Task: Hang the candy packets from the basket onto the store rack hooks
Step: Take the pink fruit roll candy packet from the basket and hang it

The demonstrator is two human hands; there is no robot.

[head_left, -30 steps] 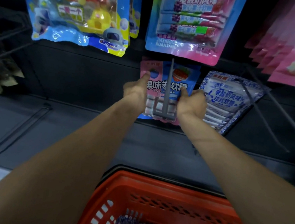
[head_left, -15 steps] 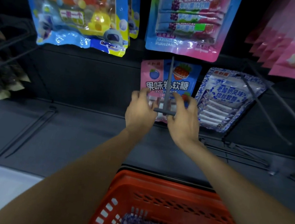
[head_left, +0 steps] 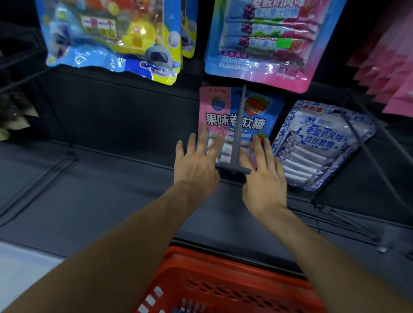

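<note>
Left hand (head_left: 196, 166), right hand (head_left: 266, 180) loosened from one packet (head_left: 216, 118)

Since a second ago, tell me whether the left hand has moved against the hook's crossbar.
Yes. The left hand has slid down the frame: it gripped the pink-and-blue packet above the hook's crossbar, and now lies level with it, fingers straight.

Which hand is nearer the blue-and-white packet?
Right. The right hand sits just left of the blue-and-white packet; the left hand is farther left, past the hook.
</note>
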